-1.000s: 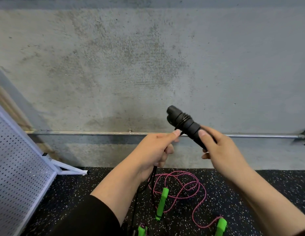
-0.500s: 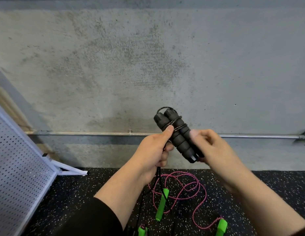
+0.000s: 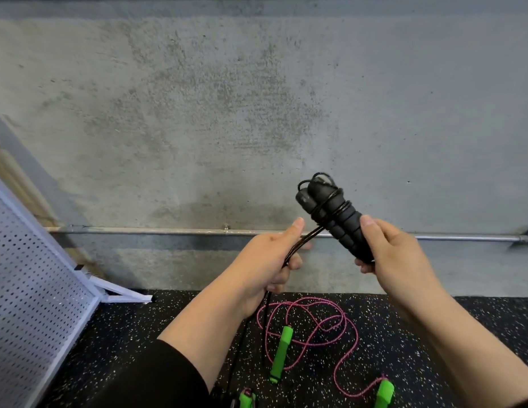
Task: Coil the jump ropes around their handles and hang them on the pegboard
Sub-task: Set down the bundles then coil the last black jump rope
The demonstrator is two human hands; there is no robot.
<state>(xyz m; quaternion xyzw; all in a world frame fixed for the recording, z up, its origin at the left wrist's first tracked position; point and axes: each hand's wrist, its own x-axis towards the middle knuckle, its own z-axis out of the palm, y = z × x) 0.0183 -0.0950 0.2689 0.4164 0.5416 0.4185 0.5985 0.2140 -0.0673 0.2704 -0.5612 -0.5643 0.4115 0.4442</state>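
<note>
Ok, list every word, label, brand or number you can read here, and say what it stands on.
None can be read.
black handles: no print shows.
green handles: no print shows.
pegboard: only holes.
wall: only stains.

Floor (image 3: 478, 325): black rubber matting flecked with white, which I see running up to the foot of the concrete wall. On it lies a pink jump rope (image 3: 313, 322) in loose loops, with two green handles: one (image 3: 282, 353) near the loops, one (image 3: 385, 394) at the lower edge. A third green handle (image 3: 246, 399) is cut off by the lower edge. At left, the white pegboard (image 3: 30, 290) stands tilted, its white foot (image 3: 121, 293) resting on the matting.
</note>
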